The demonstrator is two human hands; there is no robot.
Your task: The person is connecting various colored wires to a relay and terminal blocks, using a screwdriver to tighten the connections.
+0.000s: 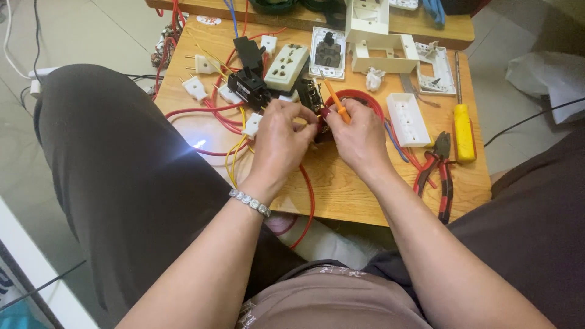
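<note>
My left hand (pixel 279 141) and my right hand (pixel 359 139) meet over a small wooden table (pixel 365 195). The right hand grips a thin orange screwdriver (pixel 334 99) whose tip points down between the hands. My left hand pinches a small black electrical part (pixel 309 92) wired with red and yellow leads (pixel 207 113); most of that part is hidden by fingers. A bead bracelet (pixel 250 203) circles my left wrist. Just behind the right hand lies a red roll of tape (pixel 372 103).
White sockets (pixel 286 66), a black switch module (pixel 328 52), white mounting boxes (pixel 384 52), a white outlet strip (pixel 407 119), a yellow-handled screwdriver (pixel 464 131) and red-handled pliers (pixel 440 173) lie on the table. My knees flank it.
</note>
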